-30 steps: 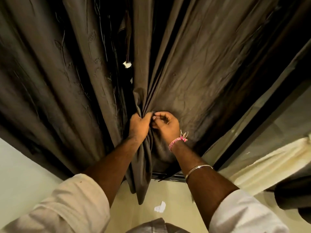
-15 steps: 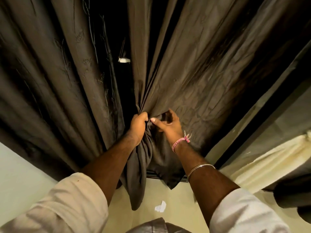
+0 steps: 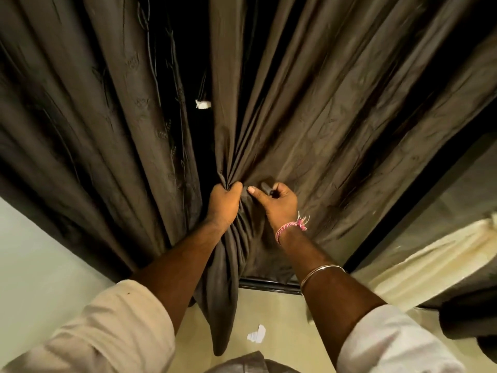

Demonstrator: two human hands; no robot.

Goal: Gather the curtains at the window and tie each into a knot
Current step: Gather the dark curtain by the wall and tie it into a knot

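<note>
Two dark brown curtains hang in front of me. The right curtain (image 3: 336,125) has its left edge bunched into tight pleats. My left hand (image 3: 223,204) grips that bunch in a fist, and the gathered cloth hangs below it in a long tail (image 3: 223,305). My right hand (image 3: 277,203) sits just to the right, fingers curled and pinching a further fold of the same curtain, thumb stretched toward the left hand. The left curtain (image 3: 88,125), stitched with a plant pattern, hangs loose and untouched. A dark gap (image 3: 199,63) separates the two.
A pale wall (image 3: 35,259) lies at the lower left. The floor (image 3: 282,319) below is light, with a scrap of white paper (image 3: 256,333). A dark window frame edge (image 3: 269,285) shows under the curtain. A cream cloth (image 3: 430,259) lies at the right.
Both hands have moved a little up the right curtain. My right hand has shifted rightward and taken a fresh fold; the bunch under my left hand has grown.
</note>
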